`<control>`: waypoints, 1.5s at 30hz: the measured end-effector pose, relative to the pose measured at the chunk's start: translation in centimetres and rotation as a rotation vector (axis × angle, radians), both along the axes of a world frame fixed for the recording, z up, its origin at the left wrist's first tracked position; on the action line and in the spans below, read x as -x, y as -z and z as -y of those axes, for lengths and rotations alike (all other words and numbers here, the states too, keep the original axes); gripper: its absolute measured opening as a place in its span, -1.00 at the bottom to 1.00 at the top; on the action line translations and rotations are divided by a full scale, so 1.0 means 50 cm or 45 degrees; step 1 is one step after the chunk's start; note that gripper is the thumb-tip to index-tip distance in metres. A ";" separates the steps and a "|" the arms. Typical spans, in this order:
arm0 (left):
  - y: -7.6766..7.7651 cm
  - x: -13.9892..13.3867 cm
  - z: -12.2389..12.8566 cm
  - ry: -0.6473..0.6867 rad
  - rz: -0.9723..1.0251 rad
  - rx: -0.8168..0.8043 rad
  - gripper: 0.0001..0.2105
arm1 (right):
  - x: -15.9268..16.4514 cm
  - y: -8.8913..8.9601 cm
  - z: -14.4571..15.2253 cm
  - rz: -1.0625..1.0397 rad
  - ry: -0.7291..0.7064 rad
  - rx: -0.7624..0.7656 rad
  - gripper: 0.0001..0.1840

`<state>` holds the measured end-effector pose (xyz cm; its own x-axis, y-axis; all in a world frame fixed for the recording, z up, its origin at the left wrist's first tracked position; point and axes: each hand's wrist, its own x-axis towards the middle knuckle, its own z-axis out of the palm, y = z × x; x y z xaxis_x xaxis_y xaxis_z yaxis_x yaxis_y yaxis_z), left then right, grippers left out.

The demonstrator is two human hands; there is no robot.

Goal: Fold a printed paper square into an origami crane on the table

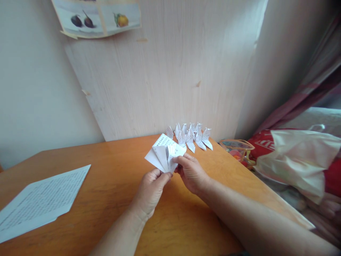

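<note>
A partly folded square of printed paper is held above the table, between both hands. My left hand pinches its bottom corner, thumb on top. At its right side my right hand grips the paper, the thumb pressed on a folded flap and the fingers mostly hidden behind. Creased flaps meet near the paper's middle, and printed characters show on its upper part. Just beyond the paper, several folded paper cranes stand grouped at the table's back edge.
Printed sheets lie on the left of the wooden table. Past the table's right edge are a clear orange-trimmed bag and a pale plastic bag on red fabric. A board with fruit pictures rises behind.
</note>
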<state>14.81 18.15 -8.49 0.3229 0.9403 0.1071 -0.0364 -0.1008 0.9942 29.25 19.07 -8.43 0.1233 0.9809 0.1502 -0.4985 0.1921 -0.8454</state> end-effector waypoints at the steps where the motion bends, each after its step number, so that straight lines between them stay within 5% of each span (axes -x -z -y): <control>1: 0.001 0.000 0.000 -0.003 -0.010 0.007 -0.72 | -0.001 -0.001 0.000 -0.015 -0.004 0.003 -0.85; 45: 0.004 0.001 -0.002 -0.005 -0.026 -0.005 -0.70 | -0.008 -0.005 -0.002 -0.048 -0.064 0.045 -0.90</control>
